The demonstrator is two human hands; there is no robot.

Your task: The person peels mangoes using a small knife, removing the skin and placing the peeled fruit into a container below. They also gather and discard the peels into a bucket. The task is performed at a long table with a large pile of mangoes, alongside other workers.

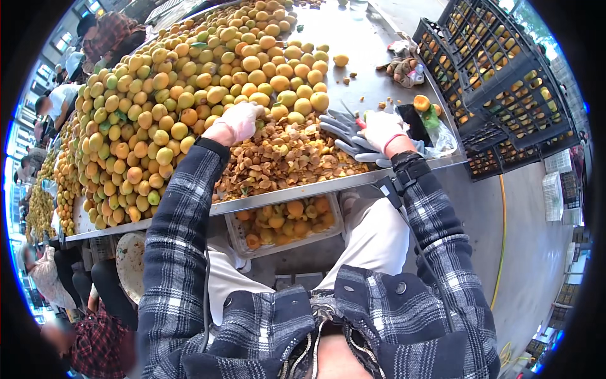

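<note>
My left hand (242,121), in a pale thin glove, has its fingers curled down where whole apricots (180,99) meet a heap of apricot stones (274,158). Something greenish shows under its fingertips; whether it is held is unclear. On the right, my right hand (384,129), gloved alike, grips a small knife with a red handle (360,123). Its thin blade points up and left. Beneath that hand lie grey work gloves (348,134) on the metal table (341,90).
A plastic tub of apricot pieces (284,222) sits below the table edge, between my knees. At right are stacked black crates of apricots (492,80), a dark phone-like slab (413,124), a plastic bag (442,139) and a crumpled dirty glove (405,68). Other people work at left.
</note>
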